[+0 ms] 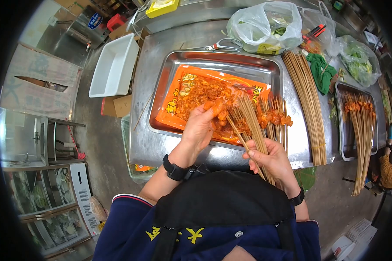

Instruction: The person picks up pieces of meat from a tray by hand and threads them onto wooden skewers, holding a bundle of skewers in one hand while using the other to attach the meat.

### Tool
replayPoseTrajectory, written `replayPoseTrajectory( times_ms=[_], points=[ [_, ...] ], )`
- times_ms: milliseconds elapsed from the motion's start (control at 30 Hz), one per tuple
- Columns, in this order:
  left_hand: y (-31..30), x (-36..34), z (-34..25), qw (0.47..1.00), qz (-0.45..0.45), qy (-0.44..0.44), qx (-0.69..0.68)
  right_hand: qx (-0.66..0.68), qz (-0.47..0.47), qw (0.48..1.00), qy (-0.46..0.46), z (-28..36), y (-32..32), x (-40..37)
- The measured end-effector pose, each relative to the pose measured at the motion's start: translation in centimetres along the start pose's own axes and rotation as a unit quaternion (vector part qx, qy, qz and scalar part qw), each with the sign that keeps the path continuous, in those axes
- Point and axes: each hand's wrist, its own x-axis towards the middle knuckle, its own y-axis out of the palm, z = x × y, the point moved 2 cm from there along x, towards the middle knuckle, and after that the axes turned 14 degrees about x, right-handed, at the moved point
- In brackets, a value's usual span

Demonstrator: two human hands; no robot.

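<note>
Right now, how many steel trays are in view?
2: large tray beneath the orange packaging; smaller tray at far right, under skewers. Others may be hidden.

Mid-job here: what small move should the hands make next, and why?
Probably ease the marinated meat at the left hand onto the single angled skewer: its upper end meets the meat, while the right hand grips its shaft alongside a skewer bundle.
</note>
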Motion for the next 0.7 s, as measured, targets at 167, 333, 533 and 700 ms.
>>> replayPoseTrajectory(
  times_ms=[167, 333, 533, 700],
  points=[
    [0.5, -0.6, -0.5, 1.0, -0.002, -0.014, -0.013, 0.002, -0.01, 1.0, -0.015, -0.2, -0.2, 0.1],
    [0.8, -0.9, -0.3, 0.997, -0.041, -0.046, -0.049, -0.004, -0.014, 1.0, -0.019, -0.2, -0.1, 0.1],
    [1.0, -1.2, 1.4, 0.997, 0.021, -0.071, -0.025, -0.007, -0.02, 0.999, -0.026, 0.0, 0.1, 0.2],
    [0.6, -1.2, 2.1, 0.992, 0.083, -0.085, 0.029, -0.028, -0.024, 0.999, -0.039, -0.1, 0.1, 0.3]
  ],
)
